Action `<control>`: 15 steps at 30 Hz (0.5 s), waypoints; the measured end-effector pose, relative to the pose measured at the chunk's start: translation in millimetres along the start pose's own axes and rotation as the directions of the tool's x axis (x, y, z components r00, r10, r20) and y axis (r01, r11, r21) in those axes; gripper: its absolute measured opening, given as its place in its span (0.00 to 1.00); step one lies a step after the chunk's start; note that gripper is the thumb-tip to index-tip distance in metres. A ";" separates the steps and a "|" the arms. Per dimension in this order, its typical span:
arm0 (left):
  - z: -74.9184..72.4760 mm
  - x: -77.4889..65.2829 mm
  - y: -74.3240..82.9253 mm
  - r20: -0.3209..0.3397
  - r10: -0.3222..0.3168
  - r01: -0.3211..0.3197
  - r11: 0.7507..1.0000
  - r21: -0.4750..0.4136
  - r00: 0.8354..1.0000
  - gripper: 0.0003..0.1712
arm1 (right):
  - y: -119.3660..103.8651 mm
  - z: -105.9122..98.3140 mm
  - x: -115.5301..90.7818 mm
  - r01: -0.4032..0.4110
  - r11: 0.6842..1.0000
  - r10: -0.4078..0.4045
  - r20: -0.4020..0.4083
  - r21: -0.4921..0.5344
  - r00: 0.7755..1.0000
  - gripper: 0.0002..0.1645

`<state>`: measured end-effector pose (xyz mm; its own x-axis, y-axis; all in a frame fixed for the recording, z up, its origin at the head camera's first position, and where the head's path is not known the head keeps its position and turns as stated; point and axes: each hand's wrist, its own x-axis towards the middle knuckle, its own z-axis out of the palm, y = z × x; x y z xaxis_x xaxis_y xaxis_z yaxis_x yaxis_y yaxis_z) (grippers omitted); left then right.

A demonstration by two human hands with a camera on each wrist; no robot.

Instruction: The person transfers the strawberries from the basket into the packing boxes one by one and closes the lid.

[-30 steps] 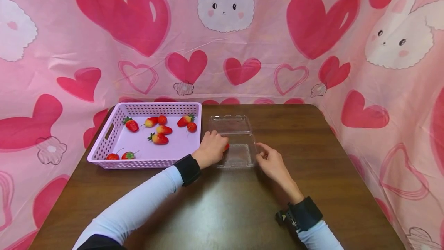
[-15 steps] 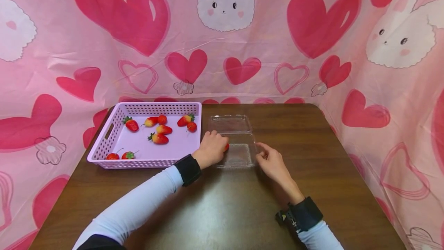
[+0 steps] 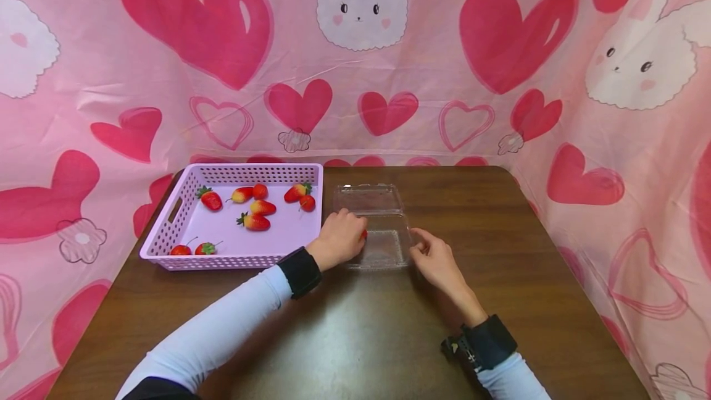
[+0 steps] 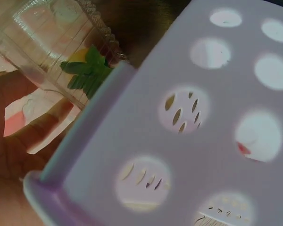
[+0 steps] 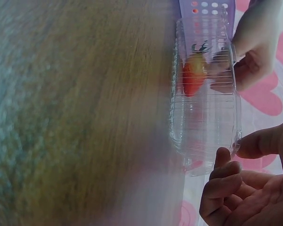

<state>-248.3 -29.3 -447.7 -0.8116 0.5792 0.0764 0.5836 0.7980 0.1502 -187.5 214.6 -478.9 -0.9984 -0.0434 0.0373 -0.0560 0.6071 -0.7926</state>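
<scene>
A clear plastic clamshell box [image 3: 383, 249] stands on the table, its lid [image 3: 368, 198] folded open toward the back. My left hand [image 3: 339, 236] reaches over its left side with fingers down inside, holding a strawberry [image 5: 194, 75] low in the box. The red of the fruit peeks out beside the fingertips in the head view; its green leaves [image 4: 88, 70] show through the clear wall in the left wrist view. At the opposite side, my right hand [image 3: 439, 261] pinches the box's rim between thumb and forefinger, its other fingers curled in the right wrist view.
Left of the box sits a lilac perforated basket [image 3: 230, 262] holding several strawberries [image 3: 255, 222] and small red cherry-like fruits [image 3: 307, 204]. Its wall [image 4: 179, 141] fills much of the left wrist view. The brown wooden table [image 3: 472, 202] backs onto a pink heart-patterned cloth [image 3: 433, 66].
</scene>
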 end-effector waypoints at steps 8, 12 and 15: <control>-17.1 -1.7 4.6 -0.108 0.002 -0.005 1.000 -0.030 0.994 0.14 | 0.9 0.3 0.3 0.000 1.000 0.000 0.000 -0.014 1.000 0.28; -28.5 -3.0 4.7 -0.122 -0.017 0.012 0.999 -0.048 0.992 0.15 | 1.1 0.2 0.3 0.003 1.000 -0.003 0.002 -0.017 1.000 0.28; -37.3 -4.5 3.0 -0.113 -0.032 0.026 0.998 -0.057 0.993 0.17 | 1.2 0.0 0.4 0.003 1.000 -0.003 0.004 -0.016 1.000 0.27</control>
<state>-243.9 -35.7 -410.9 -0.8278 0.5306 0.1822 0.5598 0.8021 0.2079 -187.9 215.3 -479.9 -0.9981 -0.0481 0.0376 -0.0593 0.6193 -0.7829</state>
